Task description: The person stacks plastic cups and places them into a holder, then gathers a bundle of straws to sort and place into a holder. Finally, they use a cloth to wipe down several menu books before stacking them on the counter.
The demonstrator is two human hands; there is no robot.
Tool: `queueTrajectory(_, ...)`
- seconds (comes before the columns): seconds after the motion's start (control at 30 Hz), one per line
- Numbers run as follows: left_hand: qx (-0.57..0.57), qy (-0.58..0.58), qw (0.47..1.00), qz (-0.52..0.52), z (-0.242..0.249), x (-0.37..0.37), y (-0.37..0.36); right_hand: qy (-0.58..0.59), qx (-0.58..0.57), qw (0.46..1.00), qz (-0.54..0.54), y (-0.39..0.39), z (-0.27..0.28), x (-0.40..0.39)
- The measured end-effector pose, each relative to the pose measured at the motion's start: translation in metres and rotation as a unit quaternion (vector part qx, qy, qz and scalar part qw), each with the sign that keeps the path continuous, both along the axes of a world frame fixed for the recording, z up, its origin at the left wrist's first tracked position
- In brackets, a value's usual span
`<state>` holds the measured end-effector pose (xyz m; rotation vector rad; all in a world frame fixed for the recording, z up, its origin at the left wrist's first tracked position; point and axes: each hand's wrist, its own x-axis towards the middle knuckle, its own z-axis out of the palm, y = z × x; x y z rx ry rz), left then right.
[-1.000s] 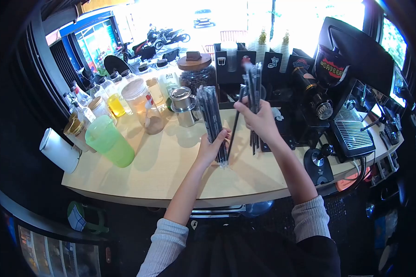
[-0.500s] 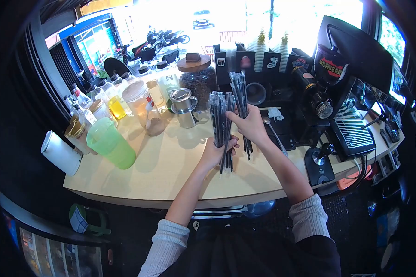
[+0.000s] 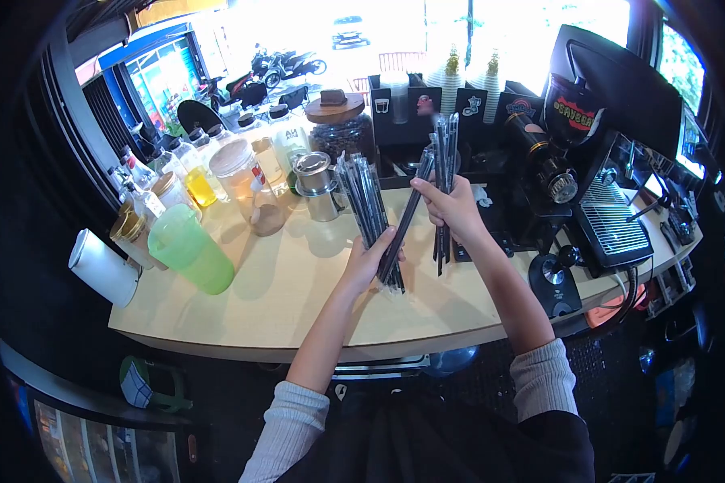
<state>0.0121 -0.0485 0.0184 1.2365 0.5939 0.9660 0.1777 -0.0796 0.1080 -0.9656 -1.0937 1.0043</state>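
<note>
Left hand, centre of frame: fingers curled closed around larger bundle of thin black straws in clear wrappers, tops leaning toward upper left. Right hand, just right of centre: thumb and fingers pinched on smaller bundle of wrapped black straws, near upright. One slanted dark strip of straw spans between both hands. Both bundles above pale wooden counter. Silver metal drip filter left of larger bundle; translucent green plastic pitcher at left of frame.

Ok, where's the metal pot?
The metal pot stands on the counter in the head view, left of the black straws in the left hand, in front of the wood-lidded jar.
</note>
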Motion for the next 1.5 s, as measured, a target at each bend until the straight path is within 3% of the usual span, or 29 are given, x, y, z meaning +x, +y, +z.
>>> queueTrajectory(0.07,-0.009,-0.020,0.999,0.040,-0.003,0.003,0.003,0.005,0.002,1.000,-0.001,-0.002,0.005,0.003)
queueTrajectory(0.13,-0.018,-0.042,0.996,0.080,-0.005,0.003,0.007,0.022,0.094,0.993,-0.069,-0.008,0.015,0.005)
queueTrajectory(0.2,-0.060,-0.096,0.985,0.133,-0.004,-0.001,0.010,0.018,0.115,0.991,-0.067,-0.014,0.022,0.008)
queueTrajectory(0.27,-0.072,-0.109,0.982,0.134,-0.003,-0.004,0.012,-0.108,0.193,0.961,-0.166,-0.021,0.023,0.003)
queueTrajectory(0.33,-0.090,-0.119,0.984,0.100,-0.004,-0.005,0.012,-0.170,0.209,0.947,-0.177,-0.024,0.017,-0.003)
queueTrajectory(0.4,-0.114,-0.109,0.984,0.081,0.013,-0.005,-0.001,-0.401,0.427,0.796,-0.149,-0.016,-0.001,-0.005)
queueTrajectory(0.47,-0.135,-0.098,0.984,0.062,0.016,-0.006,-0.005,-0.480,0.412,0.771,-0.071,-0.023,-0.019,-0.017)
queueTrajectory(0.53,-0.224,-0.128,0.966,-0.031,0.005,-0.009,0.004,-0.575,0.398,0.713,-0.041,-0.026,-0.035,-0.020)
queueTrajectory(0.73,-0.200,-0.088,0.976,0.007,0.011,-0.008,0.000,-0.616,0.389,0.685,0.013,-0.028,-0.053,-0.023)
queueTrajectory(0.83,-0.178,-0.108,0.978,0.029,0.012,-0.010,0.000,-0.613,0.304,0.728,0.050,-0.032,-0.048,-0.018)
queueTrajectory(0.9,-0.152,-0.102,0.983,0.019,0.011,-0.007,0.001,-0.445,0.302,0.843,-0.015,-0.024,-0.050,-0.011)
queueTrajectory(0.93,-0.127,-0.095,0.987,0.010,0.010,-0.006,0.002,-0.445,0.301,0.844,-0.014,-0.019,-0.051,-0.010)
queueTrajectory(1.0,-0.104,-0.087,0.991,0.002,0.008,-0.005,0.000,-0.242,0.130,0.957,-0.096,-0.010,-0.042,-0.015)
queueTrajectory(1.03,-0.075,-0.068,0.995,-0.023,0.008,-0.005,-0.001,-0.203,0.044,0.977,-0.051,-0.010,-0.034,-0.013)
queueTrajectory(1.07,-0.045,-0.048,0.997,-0.048,0.008,-0.005,-0.003,-0.202,0.044,0.977,-0.053,-0.005,-0.031,-0.012)
queueTrajectory(1.13,-0.027,-0.036,0.997,-0.064,0.012,-0.004,-0.008,0.015,-0.069,0.994,0.082,0.002,-0.027,-0.012)
queueTrajectory(1.17,-0.025,-0.014,0.997,-0.073,0.010,-0.004,-0.008,0.040,-0.054,0.993,0.099,0.003,-0.024,-0.016)
queueTrajectory(1.5,-0.031,-0.036,0.998,-0.034,0.006,-0.002,0.001,0.045,0.004,0.997,0.069,0.026,-0.040,-0.011)
